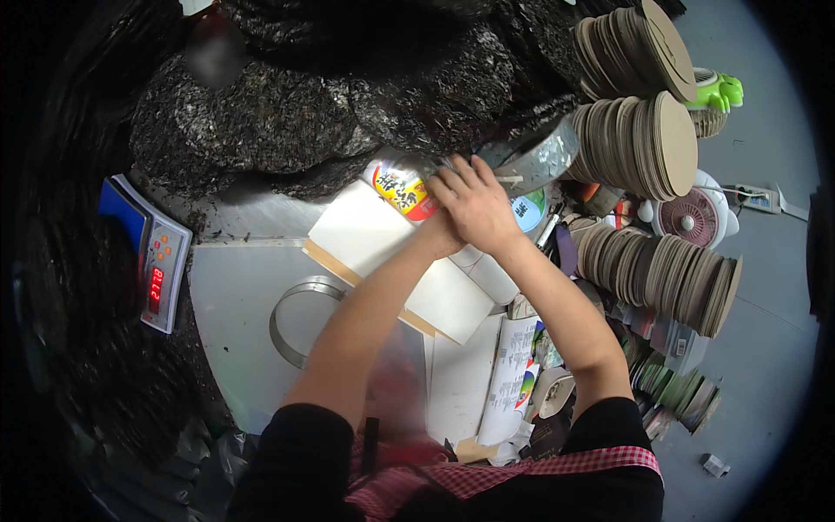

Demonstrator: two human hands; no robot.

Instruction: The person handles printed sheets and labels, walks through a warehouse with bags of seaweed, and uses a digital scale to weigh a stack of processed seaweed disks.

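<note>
My right hand [479, 205] lies over the wrist of my left hand [443, 228], its fingers spread at the edge of clear plastic packaging. Most of my left hand is hidden beneath it, so its fingers cannot be made out. Beside them a clear plastic wrapper with a yellow and red printed label [404, 191] rests at the top of a white sheet stack [359, 225]. Just right of my hands is a roll or stack of clear plastic film [545, 160], with a round blue label [530, 209] below it. A metal ring [282, 326] stands on the table near my left forearm.
Piles of dried dark seaweed [261, 124] cover the far side and left. A digital scale [163, 254] sits at left. Stacks of round cardboard discs [636, 147], small fans [688, 218] and a power strip [757, 199] are at right. Printed sheets [512, 385] lie nearer.
</note>
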